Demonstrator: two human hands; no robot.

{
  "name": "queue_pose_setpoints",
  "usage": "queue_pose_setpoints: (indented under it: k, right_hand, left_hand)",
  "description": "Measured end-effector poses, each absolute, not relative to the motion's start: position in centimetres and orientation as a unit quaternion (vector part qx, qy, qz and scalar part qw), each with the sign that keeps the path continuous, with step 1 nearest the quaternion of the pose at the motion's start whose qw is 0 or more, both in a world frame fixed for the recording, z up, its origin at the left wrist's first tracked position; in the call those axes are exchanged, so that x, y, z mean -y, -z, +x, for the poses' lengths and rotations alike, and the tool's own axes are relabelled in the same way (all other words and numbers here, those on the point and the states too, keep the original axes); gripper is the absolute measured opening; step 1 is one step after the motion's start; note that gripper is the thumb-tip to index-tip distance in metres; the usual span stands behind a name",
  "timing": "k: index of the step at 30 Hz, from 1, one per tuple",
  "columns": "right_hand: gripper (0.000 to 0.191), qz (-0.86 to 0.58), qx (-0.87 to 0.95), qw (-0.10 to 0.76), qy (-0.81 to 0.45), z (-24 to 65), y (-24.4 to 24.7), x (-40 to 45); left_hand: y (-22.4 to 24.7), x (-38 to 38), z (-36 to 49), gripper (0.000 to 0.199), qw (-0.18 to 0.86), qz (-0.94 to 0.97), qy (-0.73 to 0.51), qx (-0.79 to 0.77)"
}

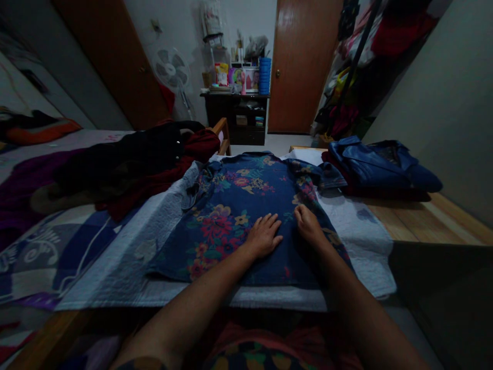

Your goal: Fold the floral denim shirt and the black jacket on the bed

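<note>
Blue floral shirt [231, 218] lies spread at frame centre on a pale quilted cloth [360, 236]. Left hand [265, 236] rests palm-down on it, fingers slightly apart. Right hand [308, 225], right of centre, curls at the shirt; too dim to tell whether it grips fabric. Folded denim [370, 167] sits right.

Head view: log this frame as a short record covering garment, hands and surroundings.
Garment: blue floral shirt, spread on a pale quilted cloth
Left hand: palm down on the shirt
Right hand: curled, at the shirt; grip on fabric unclear
Right side: folded denim garment above a wooden surface
Left side: heap of dark clothes
Background: standing fan
</note>
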State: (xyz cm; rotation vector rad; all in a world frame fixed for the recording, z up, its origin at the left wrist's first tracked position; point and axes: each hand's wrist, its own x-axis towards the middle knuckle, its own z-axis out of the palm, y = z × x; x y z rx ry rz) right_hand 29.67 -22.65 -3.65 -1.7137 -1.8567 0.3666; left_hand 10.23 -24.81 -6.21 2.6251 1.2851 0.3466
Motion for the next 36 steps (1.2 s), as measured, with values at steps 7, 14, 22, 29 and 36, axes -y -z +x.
queue_pose_setpoints:
  k: [7,14,22,29,36]
  right_hand:
    - [0.035,-0.716,0.662,0.216,-0.053,33.1,-1.3,23.4]
    - [0.053,-0.784,0.592,0.188,-0.019,36.2,-1.2,24.7]
    - [0.032,-0.769,0.621,0.116,-0.094,36.2,-0.5,28.4]
    - [0.016,-0.703,0.664,0.139,-0.214,37.1,-0.3,30.6]
    - [0.026,-0.696,0.623,0.224,-0.278,38.1,-0.5,31.6]
  left_hand:
    - [7.6,28.1,12.3,0.067,0.093,0.909,-0.090,-0.396]
    - [7.0,30.6,11.6,0.072,0.127,0.934,-0.057,-0.328]
    - [6.3,30.1,11.4,0.059,0.148,0.922,-0.078,-0.350]
    - [5.5,28.9,11.6,0.044,0.149,0.912,-0.102,-0.369]
    - [6.8,28.9,11.6,0.057,0.121,0.909,-0.099,-0.386]
